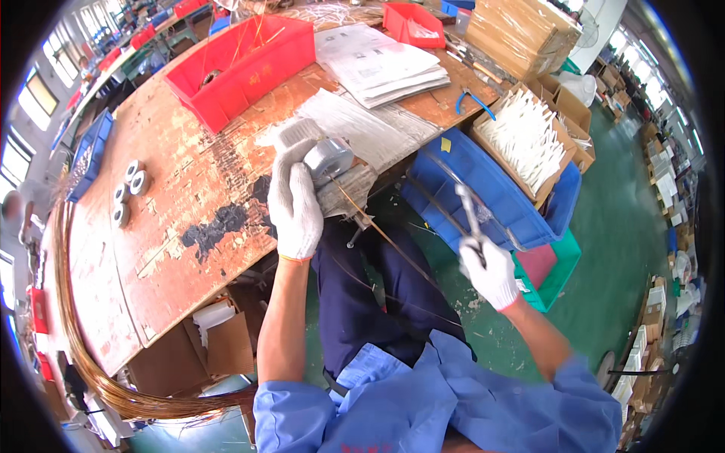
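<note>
My left hand [296, 204], in a white knit glove, is closed around the side of a silver metal cylinder [329, 158] at the table's near edge. Under the cylinder is a worn grey block [343, 192]. A thin copper-coloured rod [389, 240] slants from beside the block down across my lap. My right hand [487, 272], gloved too, grips the dark handle of a hammer [471, 213], raised to the right of the table and apart from the cylinder. Motion blurs the hammer a little, and my left fingertips are partly hidden.
Several metal rings [130, 189] lie on the wooden table [170, 249]. Behind stand a red bin [249, 75] and stacked papers [381, 68]. To the right, a blue crate [483, 196] sits below a box of white pieces [525, 136]. A wire bundle [98, 377] curves at left.
</note>
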`<state>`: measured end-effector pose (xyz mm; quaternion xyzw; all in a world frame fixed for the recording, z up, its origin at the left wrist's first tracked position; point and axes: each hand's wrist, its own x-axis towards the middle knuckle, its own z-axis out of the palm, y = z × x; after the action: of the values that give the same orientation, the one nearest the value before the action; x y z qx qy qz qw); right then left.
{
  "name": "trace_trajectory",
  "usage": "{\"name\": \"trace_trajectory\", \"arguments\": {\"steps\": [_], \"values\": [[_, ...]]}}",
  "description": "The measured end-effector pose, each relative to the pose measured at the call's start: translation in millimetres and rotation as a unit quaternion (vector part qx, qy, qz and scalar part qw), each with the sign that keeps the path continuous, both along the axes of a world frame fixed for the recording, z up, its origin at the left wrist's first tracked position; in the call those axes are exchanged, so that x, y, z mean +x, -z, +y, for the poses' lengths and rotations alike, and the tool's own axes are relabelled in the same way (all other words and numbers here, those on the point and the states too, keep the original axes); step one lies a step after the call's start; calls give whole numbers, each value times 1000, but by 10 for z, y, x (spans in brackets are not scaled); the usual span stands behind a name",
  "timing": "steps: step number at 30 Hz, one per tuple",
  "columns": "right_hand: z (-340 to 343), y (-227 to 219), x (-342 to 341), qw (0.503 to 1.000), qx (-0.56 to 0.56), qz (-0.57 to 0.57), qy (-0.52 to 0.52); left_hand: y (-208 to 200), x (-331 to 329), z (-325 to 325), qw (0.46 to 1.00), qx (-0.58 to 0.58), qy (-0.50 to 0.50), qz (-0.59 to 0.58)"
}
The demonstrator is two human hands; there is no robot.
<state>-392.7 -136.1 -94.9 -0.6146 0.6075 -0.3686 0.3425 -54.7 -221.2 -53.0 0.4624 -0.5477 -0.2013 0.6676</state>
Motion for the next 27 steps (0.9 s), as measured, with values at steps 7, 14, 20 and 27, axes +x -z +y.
{"name": "trace_trajectory", "arguments": {"steps": [7,14,20,27], "values": [[-453,-852,999,954,-46,38,-294,195,3,-60,999,-16,-31,34],[109,-1045,1412,944,-76,37,-317,175,-21,8,1000,-3,-19,14],[799,-1149,1916,872,-137,47,-468,48,-423,394,976,-139,-44,158],[363,-1150,1376,947,55,-41,-315,-502,494,-144,801,-23,207,562]]}}
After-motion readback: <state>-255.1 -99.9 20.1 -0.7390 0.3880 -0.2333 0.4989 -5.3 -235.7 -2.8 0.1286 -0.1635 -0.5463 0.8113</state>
